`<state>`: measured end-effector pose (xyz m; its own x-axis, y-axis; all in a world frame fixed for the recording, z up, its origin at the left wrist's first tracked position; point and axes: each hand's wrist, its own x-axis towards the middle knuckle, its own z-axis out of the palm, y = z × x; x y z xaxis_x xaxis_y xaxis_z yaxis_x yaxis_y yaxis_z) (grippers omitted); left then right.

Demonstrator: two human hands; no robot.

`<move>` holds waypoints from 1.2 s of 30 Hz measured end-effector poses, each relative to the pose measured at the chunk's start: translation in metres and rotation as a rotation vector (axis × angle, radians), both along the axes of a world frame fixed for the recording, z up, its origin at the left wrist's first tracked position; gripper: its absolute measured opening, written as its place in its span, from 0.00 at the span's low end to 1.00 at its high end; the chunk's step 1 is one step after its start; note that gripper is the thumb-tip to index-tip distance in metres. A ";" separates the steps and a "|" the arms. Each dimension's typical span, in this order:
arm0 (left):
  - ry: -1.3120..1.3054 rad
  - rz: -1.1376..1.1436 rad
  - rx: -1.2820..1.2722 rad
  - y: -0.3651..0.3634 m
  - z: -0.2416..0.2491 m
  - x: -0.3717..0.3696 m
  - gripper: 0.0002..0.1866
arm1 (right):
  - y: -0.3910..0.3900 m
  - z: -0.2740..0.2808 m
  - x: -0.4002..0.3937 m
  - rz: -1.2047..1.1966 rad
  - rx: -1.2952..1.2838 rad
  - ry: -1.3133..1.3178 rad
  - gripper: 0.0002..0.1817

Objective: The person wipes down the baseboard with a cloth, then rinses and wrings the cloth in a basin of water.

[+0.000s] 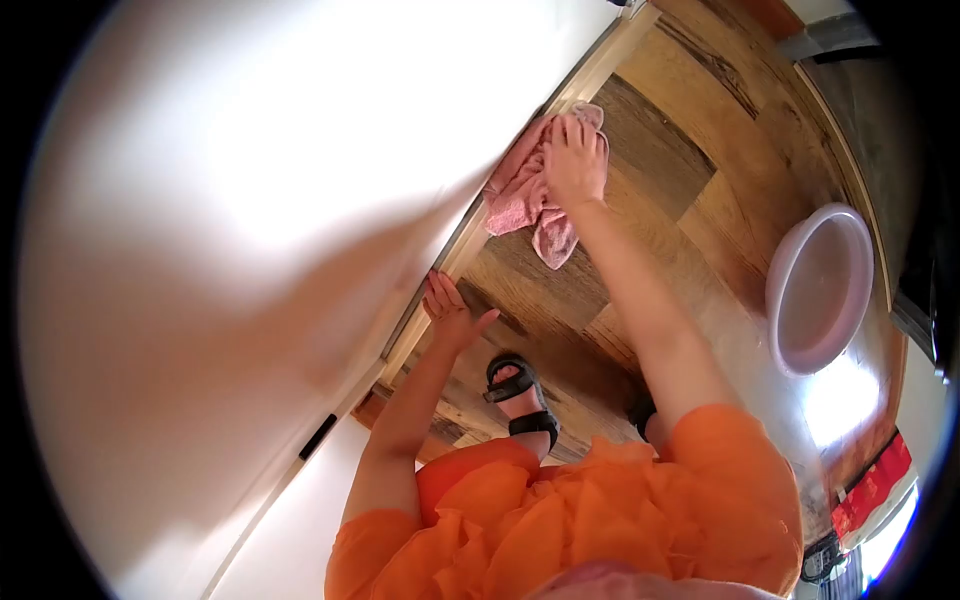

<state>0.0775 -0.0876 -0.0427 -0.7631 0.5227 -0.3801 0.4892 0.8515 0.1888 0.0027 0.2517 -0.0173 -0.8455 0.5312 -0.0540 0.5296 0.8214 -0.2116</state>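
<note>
My right hand [578, 165] presses down on a crumpled pink cloth [522, 200], its fingers curled into the fabric. The cloth lies along the baseboard [464, 247] at the foot of a white wall or door panel [330, 160], partly spread over the wooden floor [650, 190]. Lower down along the same baseboard, my left hand [452, 315] rests with fingers outstretched and thumb spread, fingertips against the edge. Nothing is in that hand.
A pale pink plastic basin [779, 300] stands on the floor to the right. My sandalled foot [520, 400] is below the left hand. A red item [872, 485] and dark objects line the far right edge, where bright light reflects off the floor.
</note>
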 end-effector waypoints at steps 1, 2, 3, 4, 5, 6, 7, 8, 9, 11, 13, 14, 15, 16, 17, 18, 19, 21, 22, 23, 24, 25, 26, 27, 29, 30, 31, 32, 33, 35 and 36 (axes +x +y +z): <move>0.002 0.004 -0.004 -0.001 -0.003 0.002 0.70 | -0.014 0.001 0.009 0.076 -0.060 -0.015 0.21; 0.010 0.009 -0.005 -0.004 -0.008 0.002 0.70 | -0.032 -0.004 0.022 0.153 -0.116 -0.025 0.21; 0.016 0.017 -0.009 -0.002 -0.008 0.002 0.70 | -0.039 0.005 0.028 0.233 -0.175 -0.037 0.20; 0.004 0.019 -0.002 -0.002 -0.009 0.002 0.70 | -0.033 0.010 0.029 0.258 -0.176 -0.104 0.21; -0.011 0.017 0.001 -0.001 -0.006 0.001 0.70 | -0.021 0.007 0.021 0.212 -0.090 -0.057 0.22; -0.029 0.012 0.001 -0.002 -0.004 -0.001 0.69 | -0.001 -0.006 0.007 0.162 -0.007 -0.013 0.22; -0.020 -0.001 -0.004 -0.002 -0.003 0.000 0.70 | 0.017 -0.015 -0.004 0.113 0.075 0.026 0.23; -0.010 -0.013 -0.007 -0.002 -0.003 -0.001 0.70 | 0.032 -0.010 -0.012 0.058 -0.030 0.210 0.20; -0.003 -0.027 -0.009 -0.002 -0.002 0.000 0.70 | 0.028 -0.007 -0.015 -0.040 -0.169 0.166 0.20; -0.035 -0.005 -0.047 -0.005 0.001 0.002 0.70 | 0.011 0.008 -0.036 -0.235 -0.430 0.084 0.20; -0.028 0.006 -0.041 0.000 -0.006 -0.001 0.70 | -0.036 0.014 -0.010 0.104 -0.198 -0.115 0.32; -0.021 0.003 -0.034 0.000 -0.006 0.000 0.70 | -0.032 0.012 -0.008 0.144 -0.150 -0.072 0.33; -0.018 -0.005 -0.034 -0.003 -0.006 -0.001 0.70 | -0.027 0.009 -0.005 0.178 -0.109 -0.031 0.33; -0.006 -0.016 -0.032 -0.005 -0.008 -0.003 0.70 | -0.015 0.004 -0.008 0.124 -0.140 -0.064 0.31; 0.004 -0.025 -0.029 -0.003 -0.005 -0.003 0.69 | 0.011 0.027 -0.021 0.072 -0.171 -0.101 0.30; 0.010 -0.028 -0.027 -0.003 -0.003 0.000 0.69 | 0.026 0.016 -0.027 0.037 -0.144 -0.046 0.29; 0.012 -0.039 -0.030 -0.005 -0.002 0.001 0.69 | 0.041 0.005 -0.034 0.002 -0.119 0.009 0.27; 0.026 -0.061 -0.018 -0.005 -0.004 -0.001 0.69 | 0.046 -0.025 -0.037 -0.025 -0.034 0.097 0.25; 0.020 -0.051 -0.023 -0.004 -0.007 0.001 0.69 | 0.044 -0.011 -0.038 -0.026 -0.037 0.033 0.24; 0.018 -0.041 -0.027 -0.008 -0.011 0.003 0.69 | 0.042 0.002 -0.038 -0.025 -0.040 -0.032 0.23; 0.017 -0.034 -0.035 -0.007 -0.011 0.000 0.70 | 0.036 0.013 -0.035 -0.026 -0.071 -0.018 0.24; 0.001 -0.019 -0.052 -0.007 -0.011 -0.001 0.70 | 0.027 0.021 -0.030 -0.022 -0.109 -0.008 0.25; -0.020 -0.001 -0.071 -0.002 -0.006 -0.001 0.70 | 0.020 0.025 -0.024 -0.017 -0.149 -0.003 0.27; -0.044 0.014 -0.098 -0.001 -0.002 0.000 0.70 | 0.014 0.025 -0.018 -0.014 -0.196 -0.001 0.28; -0.012 -0.031 -0.039 -0.004 -0.004 -0.003 0.70 | 0.027 0.016 -0.019 -0.023 -0.138 0.096 0.28; 0.000 -0.053 -0.010 -0.006 -0.004 -0.001 0.71 | 0.051 -0.002 -0.027 -0.013 -0.053 0.181 0.27; -0.026 -0.038 -0.041 -0.005 -0.003 -0.001 0.70 | 0.076 -0.021 -0.036 -0.007 0.036 0.264 0.26; -0.053 -0.026 -0.069 -0.002 -0.001 -0.003 0.70 | 0.095 -0.053 -0.044 0.014 0.102 0.336 0.26; -0.078 -0.009 -0.096 0.000 0.003 -0.002 0.70 | 0.089 -0.047 -0.042 0.008 -0.017 0.274 0.26; -0.088 0.007 -0.103 -0.001 -0.002 -0.002 0.70 | 0.074 -0.032 -0.036 -0.027 -0.241 0.141 0.27; -0.095 0.015 -0.115 -0.003 -0.003 -0.002 0.70 | 0.047 -0.019 -0.015 0.113 -0.198 0.041 0.27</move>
